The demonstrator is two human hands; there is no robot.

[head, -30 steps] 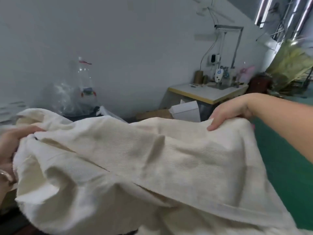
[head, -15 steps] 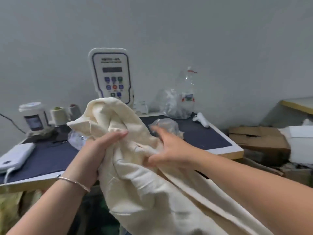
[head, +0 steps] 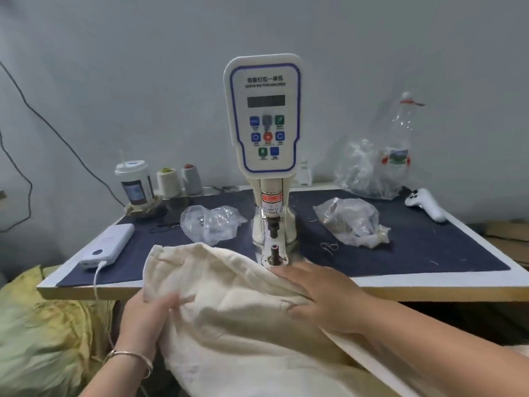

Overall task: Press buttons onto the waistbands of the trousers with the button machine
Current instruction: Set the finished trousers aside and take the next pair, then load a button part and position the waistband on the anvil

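Note:
Cream trousers [head: 229,305] lie bunched over the front edge of the table, just before the white button machine [head: 264,133]. The machine's punch and lower die [head: 274,253] stand bare right behind the cloth. My left hand [head: 146,316] grips a fold of the trousers at the left, below the table edge. My right hand [head: 320,299] lies on the cloth with fingers stretched toward the die, thumb tucked against a fold.
On the dark blue table top [head: 415,245] sit two clear bags of small parts [head: 210,222] [head: 352,222], a power bank [head: 108,245] with cable, a cup [head: 134,181], thread cones [head: 169,181], a plastic bottle [head: 400,144] and a white controller [head: 426,204].
The view swung from the room to face the machine. The trousers came down from being held up onto the table edge, and my right hand moved forward toward the die.

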